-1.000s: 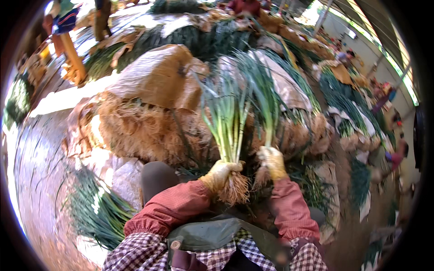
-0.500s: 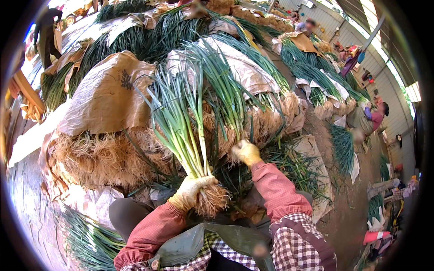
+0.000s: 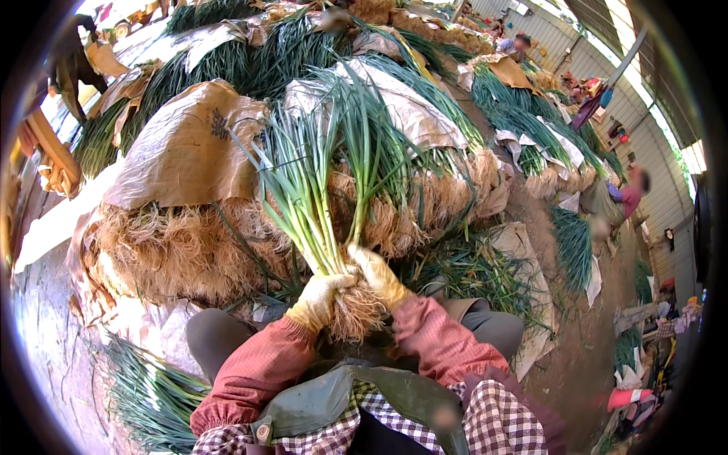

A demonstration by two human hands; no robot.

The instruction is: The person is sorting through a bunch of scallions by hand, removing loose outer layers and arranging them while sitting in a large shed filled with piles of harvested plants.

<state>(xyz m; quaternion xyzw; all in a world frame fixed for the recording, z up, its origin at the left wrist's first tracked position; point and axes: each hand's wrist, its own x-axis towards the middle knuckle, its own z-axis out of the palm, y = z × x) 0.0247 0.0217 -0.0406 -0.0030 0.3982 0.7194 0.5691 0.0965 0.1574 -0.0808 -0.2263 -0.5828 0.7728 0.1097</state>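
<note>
A bunch of green onions (image 3: 315,231) stands between my two gloved hands, green leaves fanning up and away, pale stems gathered low. Its tangled tan roots (image 3: 356,313) hang below my grip. My left hand (image 3: 317,300), in a yellowish glove, is closed round the bunch's base from the left. From the right, my right hand (image 3: 377,274), gloved alike, closes on stems at the bunch's right side. The two hands almost meet, and the fingertips are partly hidden among stems and roots. Behind the bunch lies a big heap of green onions with roots (image 3: 182,254) facing me.
A tan woven sack (image 3: 186,152) covers part of the heap. Loose leaves (image 3: 485,277) litter the ground at right. More green onions (image 3: 152,394) lie at lower left. Another person (image 3: 629,193) sits at far right; one (image 3: 72,64) stands at far left.
My right hand has come left and toward me from the heap, bringing stems against the bunch in my left hand. The left hand has stayed nearly in place.
</note>
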